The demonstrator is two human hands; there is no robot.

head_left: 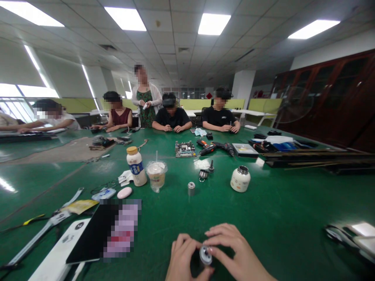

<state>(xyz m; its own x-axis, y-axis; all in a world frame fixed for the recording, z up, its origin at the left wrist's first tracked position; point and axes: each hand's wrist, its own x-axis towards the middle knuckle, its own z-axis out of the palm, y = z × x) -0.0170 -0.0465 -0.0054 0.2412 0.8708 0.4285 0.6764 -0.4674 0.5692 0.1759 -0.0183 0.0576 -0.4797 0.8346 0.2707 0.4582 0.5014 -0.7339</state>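
Close to me, a small silver metal cylinder [206, 257] with a pale ringed top stands between my hands. My left hand [182, 258] curls round its left side, thumb low in front and index finger near the top. From the right, my right hand [234, 251] bends its fingers in and touches the top rim with the thumb. A similar metal cylinder [191, 189] stands upright a little further off. Beyond it lie a dark metal part with a ring [203, 175] and a small dark fitting with a stem [211, 167].
To the right stand an open white jar [240, 180] and a dark device [348, 240]. At left are a milk bottle [136, 168], a lidded drink cup [157, 175] and a black tablet [93, 230]. A circuit board [185, 149] and power drills [215, 148] lie further back. Several people are across the table.
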